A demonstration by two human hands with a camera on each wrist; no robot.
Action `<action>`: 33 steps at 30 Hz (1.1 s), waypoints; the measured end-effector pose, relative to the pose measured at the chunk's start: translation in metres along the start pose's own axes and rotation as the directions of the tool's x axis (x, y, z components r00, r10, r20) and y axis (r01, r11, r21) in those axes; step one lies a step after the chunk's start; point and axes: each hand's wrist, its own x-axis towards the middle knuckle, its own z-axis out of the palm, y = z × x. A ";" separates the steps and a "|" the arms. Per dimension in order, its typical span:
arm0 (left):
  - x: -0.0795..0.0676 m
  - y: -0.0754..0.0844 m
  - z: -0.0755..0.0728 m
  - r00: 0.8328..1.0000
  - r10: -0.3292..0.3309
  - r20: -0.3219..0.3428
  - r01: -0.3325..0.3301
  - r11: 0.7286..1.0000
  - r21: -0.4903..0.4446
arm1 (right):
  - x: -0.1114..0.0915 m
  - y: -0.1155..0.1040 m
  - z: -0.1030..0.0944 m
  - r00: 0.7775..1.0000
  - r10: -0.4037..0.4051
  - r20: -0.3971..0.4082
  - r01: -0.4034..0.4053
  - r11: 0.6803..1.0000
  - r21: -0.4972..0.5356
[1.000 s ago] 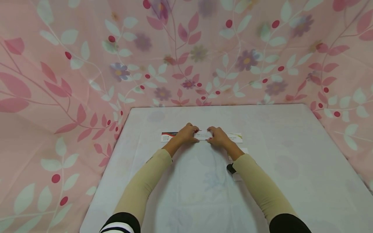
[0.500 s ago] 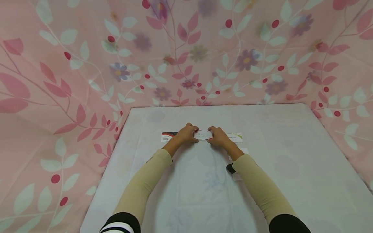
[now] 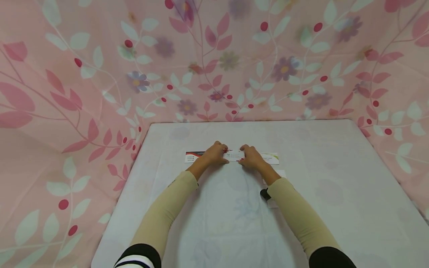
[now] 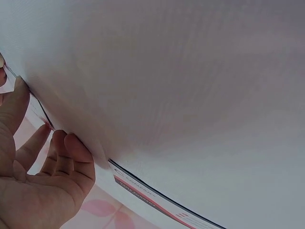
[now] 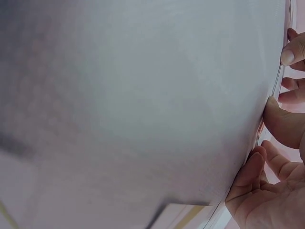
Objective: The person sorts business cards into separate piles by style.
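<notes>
In the head view, a white business card (image 3: 233, 155) lies on the table between both hands. My left hand (image 3: 214, 153) holds its left end between thumb and forefinger, the other fingers curled. The right hand (image 3: 252, 157) grips the opposite end likewise. To the left is a card with red and black bands (image 3: 191, 158), partly under the left hand; its printing also shows in the left wrist view. A card with a yellow-green stripe (image 3: 273, 158) lies to the right, partly behind the right hand. The three form a row.
White cards (image 3: 273, 203) lie nearer the body, mostly hidden by the right forearm. Beside that wrist is a black rounded object (image 3: 265, 194). A white cloth covers the table (image 3: 214, 223), and pink floral fabric (image 3: 214, 59) hangs behind it.
Both hands stay at the ends of the middle card. Only slight shifts of the fingers show; the cards keep their places.
</notes>
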 end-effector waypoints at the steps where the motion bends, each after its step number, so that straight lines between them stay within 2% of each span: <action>1: 0.000 0.000 0.000 1.000 0.002 -0.002 -0.002 1.000 0.003 | 0.001 0.000 0.000 1.000 0.000 -0.002 0.000 1.000 -0.001; 13: 0.002 -0.006 0.004 1.000 0.030 -0.001 -0.030 0.999 -0.025 | 0.000 0.001 0.002 1.000 0.025 -0.014 -0.025 1.000 0.006; 27: -0.003 -0.002 0.000 1.000 0.029 0.012 -0.028 0.998 -0.056 | -0.001 0.000 0.000 0.999 -0.020 -0.028 0.020 1.000 -0.022; 33: -0.003 -0.002 0.001 1.000 0.023 0.014 -0.023 0.999 -0.039 | 0.000 0.002 0.001 0.999 -0.026 -0.020 0.025 1.000 -0.015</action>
